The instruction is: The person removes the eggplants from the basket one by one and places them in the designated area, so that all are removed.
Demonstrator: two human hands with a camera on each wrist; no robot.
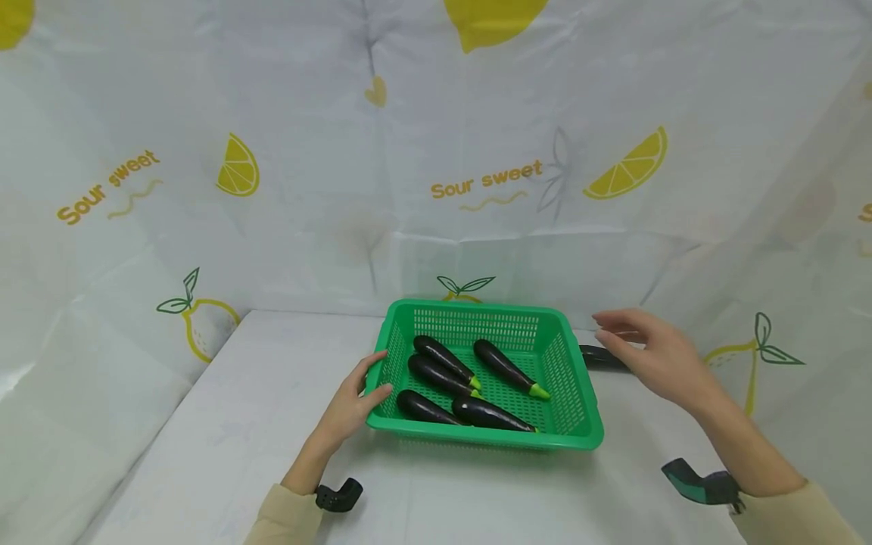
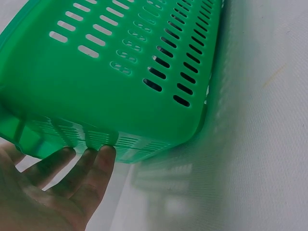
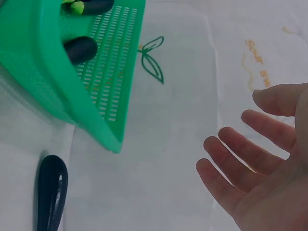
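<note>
A green plastic basket (image 1: 487,440) holds several dark eggplants (image 1: 507,367) with green stem ends. At its left side, my left hand (image 1: 350,405) grips the rim, thumb over the edge and fingers against the outer wall. The left wrist view shows the fingertips (image 2: 107,153) on the slotted basket wall (image 2: 96,96). To the right of the basket, my right hand (image 1: 657,356) is raised, fingers loosely extended and holding nothing. One eggplant (image 1: 602,358) lies on the table outside the basket, partly hidden behind that hand; the right wrist view shows its rounded end (image 3: 52,185).
The basket stands on a white table (image 1: 272,371). Behind and at both sides hangs a pale curtain (image 1: 320,174) printed with lemons and lettering. A dark strap-like device (image 1: 341,496) sits at the left wrist, with a similar one (image 1: 702,482) at the right.
</note>
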